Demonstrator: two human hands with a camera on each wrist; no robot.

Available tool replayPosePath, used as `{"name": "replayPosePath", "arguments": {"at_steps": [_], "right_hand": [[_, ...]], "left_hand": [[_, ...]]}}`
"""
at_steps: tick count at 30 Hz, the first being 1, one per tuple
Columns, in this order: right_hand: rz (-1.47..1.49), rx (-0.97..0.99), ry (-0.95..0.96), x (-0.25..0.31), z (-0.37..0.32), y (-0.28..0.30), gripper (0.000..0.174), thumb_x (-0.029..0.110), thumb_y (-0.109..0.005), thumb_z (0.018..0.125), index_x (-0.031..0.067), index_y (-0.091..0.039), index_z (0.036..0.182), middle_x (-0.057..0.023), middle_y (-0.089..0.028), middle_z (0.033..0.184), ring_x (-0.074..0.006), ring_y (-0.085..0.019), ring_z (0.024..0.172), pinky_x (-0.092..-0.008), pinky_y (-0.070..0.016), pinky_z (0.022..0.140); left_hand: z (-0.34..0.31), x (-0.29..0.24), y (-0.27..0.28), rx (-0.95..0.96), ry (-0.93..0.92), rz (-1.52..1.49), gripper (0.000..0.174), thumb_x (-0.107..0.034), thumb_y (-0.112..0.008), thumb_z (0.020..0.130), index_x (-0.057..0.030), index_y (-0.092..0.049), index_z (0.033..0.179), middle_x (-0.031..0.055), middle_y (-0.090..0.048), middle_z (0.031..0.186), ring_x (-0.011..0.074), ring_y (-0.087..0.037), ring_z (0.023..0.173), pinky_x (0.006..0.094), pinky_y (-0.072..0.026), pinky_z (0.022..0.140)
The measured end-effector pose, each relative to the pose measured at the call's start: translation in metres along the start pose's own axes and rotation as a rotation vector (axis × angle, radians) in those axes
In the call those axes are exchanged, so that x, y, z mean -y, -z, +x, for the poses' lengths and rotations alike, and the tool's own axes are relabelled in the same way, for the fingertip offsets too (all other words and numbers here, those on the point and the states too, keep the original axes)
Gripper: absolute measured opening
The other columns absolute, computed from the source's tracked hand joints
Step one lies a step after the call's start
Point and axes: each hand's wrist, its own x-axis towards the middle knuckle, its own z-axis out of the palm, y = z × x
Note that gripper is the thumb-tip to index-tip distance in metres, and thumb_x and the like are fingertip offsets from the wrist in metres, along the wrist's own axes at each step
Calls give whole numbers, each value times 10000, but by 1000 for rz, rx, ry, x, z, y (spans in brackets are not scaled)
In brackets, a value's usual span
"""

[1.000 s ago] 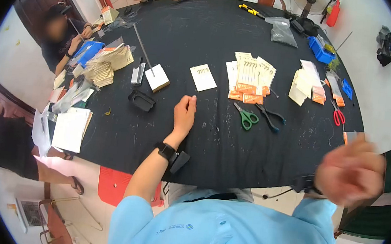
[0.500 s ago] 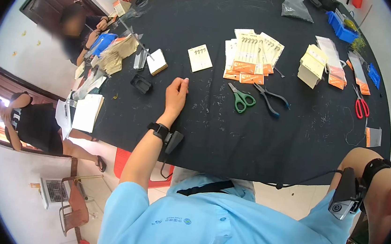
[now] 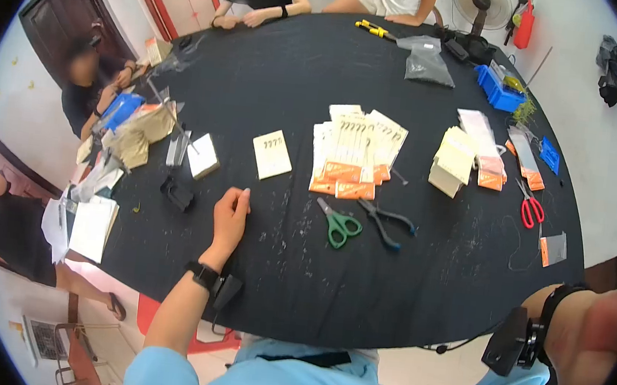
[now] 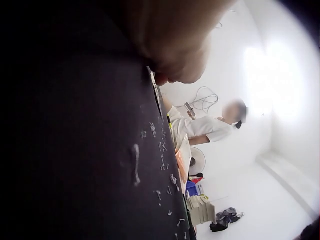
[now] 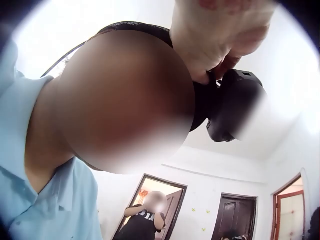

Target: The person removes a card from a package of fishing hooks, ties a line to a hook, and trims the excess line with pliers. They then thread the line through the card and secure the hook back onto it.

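Note:
My left hand (image 3: 230, 218) rests on the black cloth with loosely curled fingers, holding nothing; in the left wrist view it (image 4: 175, 45) is dark against the cloth. Just beyond it lies a cream card (image 3: 273, 156) with a row of small dark hooked shapes. To its right are green-handled scissors (image 3: 339, 225) and pliers (image 3: 387, 222), below a spread of similar cards (image 3: 359, 134). Raised at my head, my right hand (image 5: 220, 35) grips the black head camera (image 5: 232, 105) with curled fingers. In the head view only part of that hand shows, at the right edge.
Left are a white block (image 3: 203, 156), a black plastic holder (image 3: 177, 193) and piled cards (image 3: 135, 142). On the right stand a card stack (image 3: 453, 158), red scissors (image 3: 532, 212) and a blue bin (image 3: 500, 88). People sit at the far and left sides.
My right hand has risen from over the table's right side to the head camera. The head view has tilted and shifted. My left hand has stayed resting on the table.

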Motion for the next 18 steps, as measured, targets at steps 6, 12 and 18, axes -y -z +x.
{"name": "replayPosePath", "arguments": {"at_steps": [6,12,18], "right_hand": [[-58,118,-3,-9,48,-20,272,275,-623,814,48,-601,963,-107,-550,832,-200,-511,665,-322,-347,572],[-94,242,-22,-26,100,-39,276,263,-636,803,44,-611,969,-116,-569,855,-206,-528,677,-324,-360,578],[-114,359,-56,-42,135,-51,281,252,-649,793,41,-620,976,-126,-588,878,-212,-545,689,-326,-372,583]], "left_hand": [[10,2,0,43,8,-74,289,-209,-544,913,-31,-502,689,15,-504,570,88,-446,522,256,-357,499],[8,7,1,61,-18,-195,266,-212,-548,911,-41,-512,710,18,-516,565,95,-472,521,260,-383,513],[8,5,7,109,73,-304,287,-244,-522,928,-41,-510,725,4,-524,605,77,-451,540,247,-368,519]]}}
